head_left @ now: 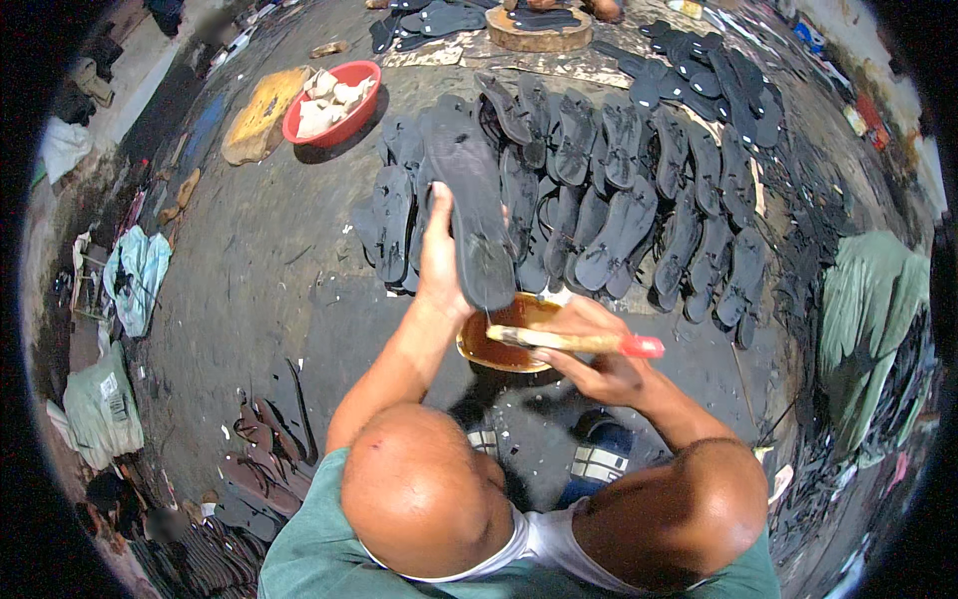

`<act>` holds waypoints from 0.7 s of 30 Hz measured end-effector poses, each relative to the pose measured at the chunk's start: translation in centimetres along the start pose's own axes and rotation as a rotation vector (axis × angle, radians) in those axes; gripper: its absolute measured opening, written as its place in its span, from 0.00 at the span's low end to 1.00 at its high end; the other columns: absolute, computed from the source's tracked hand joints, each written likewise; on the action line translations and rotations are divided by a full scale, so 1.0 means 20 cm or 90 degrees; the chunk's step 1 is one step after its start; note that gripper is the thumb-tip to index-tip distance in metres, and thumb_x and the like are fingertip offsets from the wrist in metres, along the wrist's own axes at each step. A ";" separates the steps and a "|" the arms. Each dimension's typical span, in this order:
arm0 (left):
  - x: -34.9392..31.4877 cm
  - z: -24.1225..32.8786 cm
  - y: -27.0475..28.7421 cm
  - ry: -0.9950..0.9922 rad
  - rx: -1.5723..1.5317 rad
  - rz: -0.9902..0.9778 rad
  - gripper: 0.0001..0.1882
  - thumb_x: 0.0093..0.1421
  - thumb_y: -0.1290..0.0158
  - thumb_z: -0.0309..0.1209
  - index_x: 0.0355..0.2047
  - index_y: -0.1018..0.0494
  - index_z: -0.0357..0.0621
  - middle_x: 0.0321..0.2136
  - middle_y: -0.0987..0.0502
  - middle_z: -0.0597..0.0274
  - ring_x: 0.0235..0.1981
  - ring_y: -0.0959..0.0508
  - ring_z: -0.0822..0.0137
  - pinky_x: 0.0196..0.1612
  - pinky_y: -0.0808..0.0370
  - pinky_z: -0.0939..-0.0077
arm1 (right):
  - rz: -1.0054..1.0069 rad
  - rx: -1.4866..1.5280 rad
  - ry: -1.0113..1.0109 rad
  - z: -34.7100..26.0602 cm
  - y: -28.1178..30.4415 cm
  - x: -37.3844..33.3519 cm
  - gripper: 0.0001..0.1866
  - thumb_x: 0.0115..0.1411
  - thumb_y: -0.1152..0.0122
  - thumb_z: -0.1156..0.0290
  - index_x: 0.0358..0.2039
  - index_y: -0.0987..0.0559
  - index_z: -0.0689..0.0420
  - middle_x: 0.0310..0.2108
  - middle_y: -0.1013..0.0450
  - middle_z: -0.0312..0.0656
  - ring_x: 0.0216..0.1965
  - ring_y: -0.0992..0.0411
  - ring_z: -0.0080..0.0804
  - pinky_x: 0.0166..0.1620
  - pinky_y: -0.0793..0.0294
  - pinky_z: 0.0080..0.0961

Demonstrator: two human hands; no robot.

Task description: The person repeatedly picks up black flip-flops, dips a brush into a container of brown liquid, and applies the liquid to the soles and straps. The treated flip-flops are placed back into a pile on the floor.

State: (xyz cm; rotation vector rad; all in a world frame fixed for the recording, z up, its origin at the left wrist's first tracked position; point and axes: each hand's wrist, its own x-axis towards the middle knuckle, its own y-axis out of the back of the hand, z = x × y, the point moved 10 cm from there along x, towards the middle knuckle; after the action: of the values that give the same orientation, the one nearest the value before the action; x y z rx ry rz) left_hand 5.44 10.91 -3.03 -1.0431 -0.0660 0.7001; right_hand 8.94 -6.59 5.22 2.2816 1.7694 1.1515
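Note:
My left hand [439,262] grips a long black sandal sole [467,190] by its edge, thumb along the near side, with the rounded lower end toward me. In my right hand [605,361] is a brush [579,341] with a pale handle and a red end, its tip pointing left. A thin strand hangs between the sole's lower end and the brush tip. Directly beneath both is a bowl [483,351] holding amber-brown liquid, partly covered by my right hand. Whether the brush touches the bowl, I cannot tell.
Rows of black sandals [619,240] lie beyond the bowl. Farther off are a red basin [344,128] of pale pieces, a yellowish board [261,115], a round wooden block [539,32] and more soles [689,70]. Brown sandals [267,454] lie by my left knee; a green cloth [866,319] lies right.

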 end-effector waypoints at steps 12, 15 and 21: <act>0.61 0.28 0.39 -0.093 0.008 0.090 0.28 0.68 0.58 0.49 0.51 0.33 0.33 0.40 0.24 0.46 0.40 0.22 0.51 0.45 0.22 0.59 | 0.482 0.101 -0.535 0.71 0.52 -0.65 0.21 0.65 0.40 0.60 0.48 0.25 0.65 0.44 0.27 0.37 0.45 0.31 0.23 0.50 0.34 0.24; 0.97 0.52 0.36 -0.159 0.110 0.050 0.34 0.67 0.60 0.56 0.53 0.34 0.32 0.45 0.24 0.43 0.42 0.22 0.50 0.46 0.23 0.53 | 0.470 0.130 -0.537 0.77 0.47 -0.63 0.21 0.65 0.40 0.60 0.49 0.25 0.65 0.45 0.26 0.37 0.45 0.31 0.22 0.50 0.34 0.22; 0.84 0.30 0.64 -0.076 0.169 0.188 0.48 0.64 0.55 0.59 0.67 0.57 0.30 0.63 0.40 0.39 0.63 0.37 0.48 0.65 0.39 0.54 | 0.396 0.098 -0.590 0.84 0.30 -0.61 0.17 0.64 0.40 0.64 0.46 0.23 0.64 0.43 0.26 0.39 0.46 0.31 0.27 0.53 0.34 0.26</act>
State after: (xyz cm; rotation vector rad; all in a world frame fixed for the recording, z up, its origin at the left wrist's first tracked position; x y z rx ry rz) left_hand 9.93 28.81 -14.80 -0.7613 0.0787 1.0100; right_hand 22.48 -12.40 -10.69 2.8128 0.8395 -0.1358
